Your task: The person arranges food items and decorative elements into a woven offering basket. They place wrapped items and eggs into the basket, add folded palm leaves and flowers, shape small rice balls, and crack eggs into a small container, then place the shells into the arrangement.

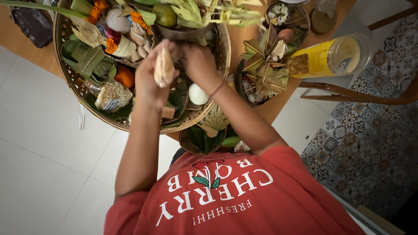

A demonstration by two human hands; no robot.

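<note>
Pinching one pale leaf packet [164,67]: left hand [149,82]; right hand [199,65], grip hidden, over one tray [69,82].

The large woven basket [69,82] is taking most of the counter [26,52], and it is filled to the rim with leaf parcels, fruit and a white egg [198,94], so little free room is remaining inside. Both hands are working over its middle; the left hand [150,80] is holding a pale folded leaf [164,67] just beside the right hand [198,63]. Beside the basket a smaller dish of leaf offerings [261,74] and a yellow plastic jar [328,56] are blocking that side. Open passage is lying over the white floor tiles [39,143].
</note>
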